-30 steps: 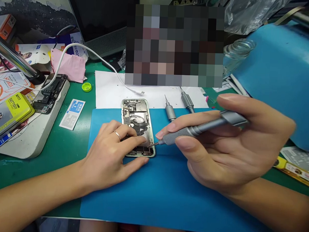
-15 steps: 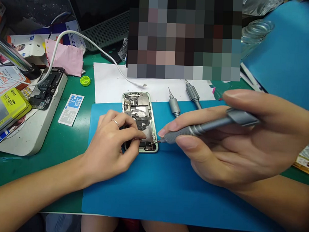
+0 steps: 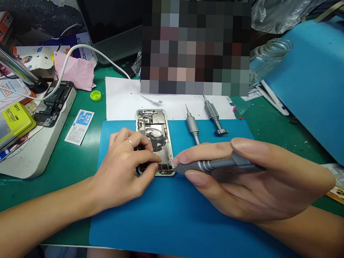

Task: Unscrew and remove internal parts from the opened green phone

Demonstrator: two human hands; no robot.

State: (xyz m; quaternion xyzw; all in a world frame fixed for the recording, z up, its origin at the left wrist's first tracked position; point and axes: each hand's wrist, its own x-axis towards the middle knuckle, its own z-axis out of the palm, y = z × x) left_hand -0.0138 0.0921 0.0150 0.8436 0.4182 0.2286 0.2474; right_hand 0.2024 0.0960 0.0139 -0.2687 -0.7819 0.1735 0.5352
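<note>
An opened phone (image 3: 163,143) with its inner parts bare lies on the blue mat (image 3: 146,222). My left hand (image 3: 128,161) lies over the phone's lower left side. Its thumb and index finger are pinched close together above the lower part, and whatever is between them is hidden. In my right hand (image 3: 252,180) is a grey screwdriver (image 3: 213,166), held by the fingers and thumb. Its tip points left to the phone's lower right corner; I cannot tell whether it touches.
Two more screwdrivers, one knurled (image 3: 192,126) and one with a wide cap (image 3: 212,113), lie beyond my right hand. A white cable (image 3: 106,57) arches over from the left. A second opened phone (image 3: 52,106) rests on a white box (image 3: 42,158). A green cap (image 3: 95,96) is nearby.
The view has shifted slightly. My right hand and the screwdriver have come lower and closer to the phone's lower right corner, and the screwdriver lies flatter. My left hand stays at the phone.
</note>
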